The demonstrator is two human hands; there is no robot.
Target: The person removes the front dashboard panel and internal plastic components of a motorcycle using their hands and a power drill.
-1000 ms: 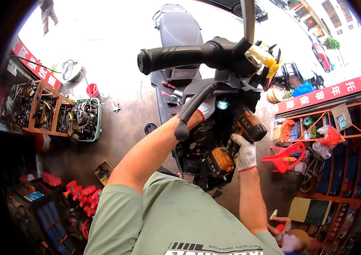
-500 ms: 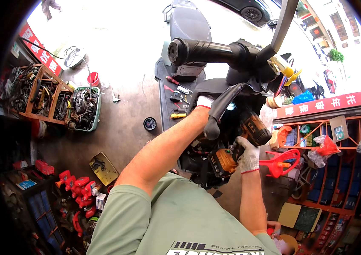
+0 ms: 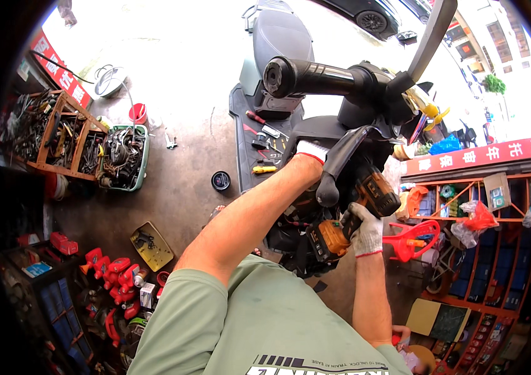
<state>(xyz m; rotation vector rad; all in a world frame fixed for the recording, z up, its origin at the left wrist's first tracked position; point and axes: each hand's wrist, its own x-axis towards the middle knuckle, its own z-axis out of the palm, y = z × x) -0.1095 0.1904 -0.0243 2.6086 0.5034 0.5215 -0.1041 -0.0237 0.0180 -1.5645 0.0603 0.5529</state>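
Observation:
My right hand (image 3: 365, 231), in a pale work glove, is wrapped round the grip of an orange and black cordless drill (image 3: 375, 194). The drill's battery (image 3: 328, 240) sits at the lower left, and its front end is hidden inside the dark front of a scooter. My left hand (image 3: 313, 151), gloved too, reaches in behind the brake lever (image 3: 343, 162); its fingers are out of sight. Above both hands stretches the scooter's black handlebar grip (image 3: 312, 78). On the footboard (image 3: 245, 140) lie a red-handled screwdriver (image 3: 256, 117) and a yellow-handled tool (image 3: 264, 169).
At left stand an orange tool rack (image 3: 43, 150) and a green bin (image 3: 143, 165) of tangled parts. A round black container (image 3: 221, 181) and a yellow tray (image 3: 168, 259) are on the floor. A red plastic chair (image 3: 412, 240) and orange shelves (image 3: 453, 294) are at right. Behind me sits a person (image 3: 414, 357).
The handlebar and brake lever have swung a little to the right. My left hand has shifted right with them. The drill stays in nearly the same place in my right hand.

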